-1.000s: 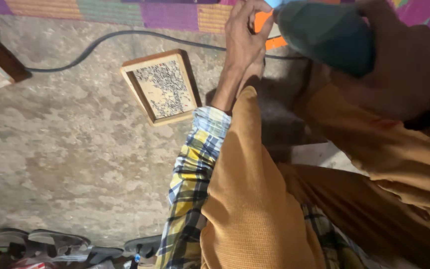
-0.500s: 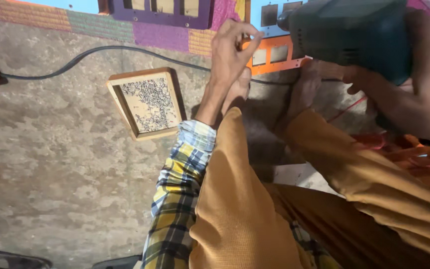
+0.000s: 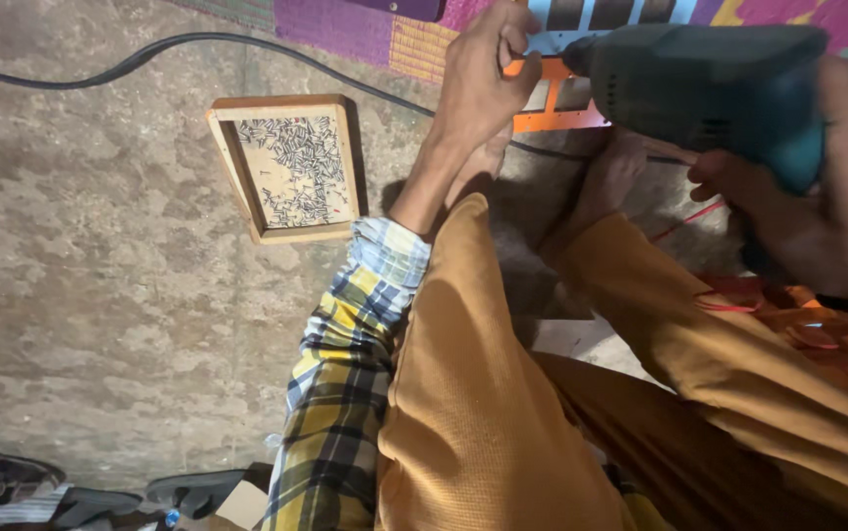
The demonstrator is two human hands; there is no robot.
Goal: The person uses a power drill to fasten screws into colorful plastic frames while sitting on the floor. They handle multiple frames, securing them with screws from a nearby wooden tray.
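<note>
Two hands: right hand (image 3: 827,206) grips drill (image 3: 709,88), left hand (image 3: 488,69) steadies frame (image 3: 561,98).

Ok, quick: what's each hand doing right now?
Left hand: fingers pinched at the orange frame; what they hold is hidden.
Right hand: closed on the green power drill.

No labels, signs or screens showed. The nearest to a package was a shallow wooden tray (image 3: 230,147), rectangular with a pale floor, lying on the concrete and holding small dark screws (image 3: 298,162).

matt plastic drill (image 3: 709,93), wooden tray (image 3: 286,167) of metal screws (image 3: 296,162), rough concrete floor (image 3: 80,295).
</note>
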